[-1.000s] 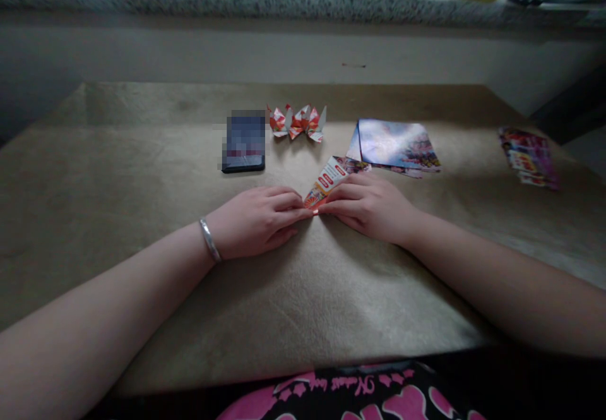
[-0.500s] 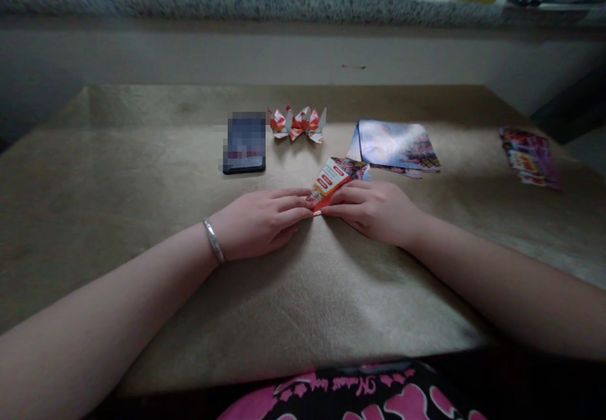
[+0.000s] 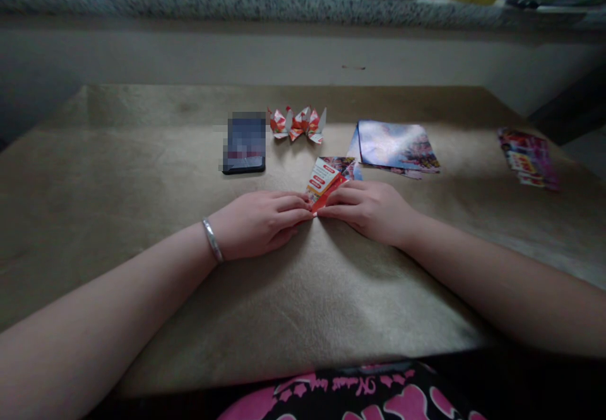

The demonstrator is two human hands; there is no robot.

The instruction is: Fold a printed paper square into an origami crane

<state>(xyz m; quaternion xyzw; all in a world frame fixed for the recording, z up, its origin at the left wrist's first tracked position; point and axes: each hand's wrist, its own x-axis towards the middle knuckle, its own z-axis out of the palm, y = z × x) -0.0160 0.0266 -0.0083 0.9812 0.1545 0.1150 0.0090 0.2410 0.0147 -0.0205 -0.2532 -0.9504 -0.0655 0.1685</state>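
A folded piece of printed paper [image 3: 324, 177], orange, white and red with a picture pattern, lies on the table between my hands. My left hand [image 3: 265, 221], with a silver bangle at the wrist, grips its near left edge with the fingertips. From the other side my right hand [image 3: 372, 210] pinches the near right edge, and its fingers cover part of the paper. Both sets of fingertips almost meet at the paper's near point. Just beyond stand several red and white origami pieces [image 3: 298, 124].
A dark phone [image 3: 245, 145], partly pixelated, lies left of the origami. Sheets of glossy printed paper [image 3: 395, 145] are stacked at the right. Farther right are purple and red printed papers [image 3: 529, 160]. A stone ledge [image 3: 284, 6] with assorted items runs along the back wall.
My right fingertips have shifted slightly left, closer to my left fingertips. The folded paper has turned and moved a little left with them.
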